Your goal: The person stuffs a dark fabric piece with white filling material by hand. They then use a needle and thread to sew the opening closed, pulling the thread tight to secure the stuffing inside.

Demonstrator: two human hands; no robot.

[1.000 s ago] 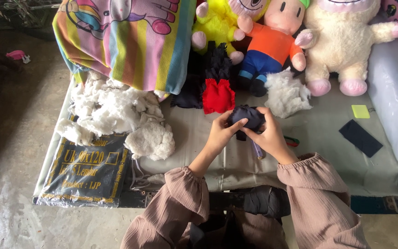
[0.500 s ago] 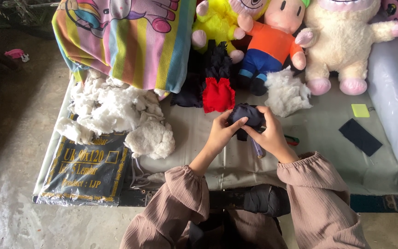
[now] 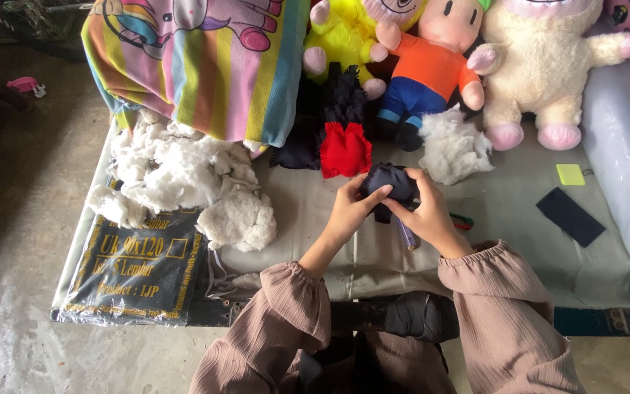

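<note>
Dark fabric piece sits gripped between both hands, left hand and right hand closed around it, just below the red plush piece, white stuffing nearby.

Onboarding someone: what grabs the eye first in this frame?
Both hands, left hand and right hand, clasp a dark stuffed piece at centre. Behind it sits a row of plush toys, and a heap of white stuffing lies to the left under a striped rainbow cloth.
</note>
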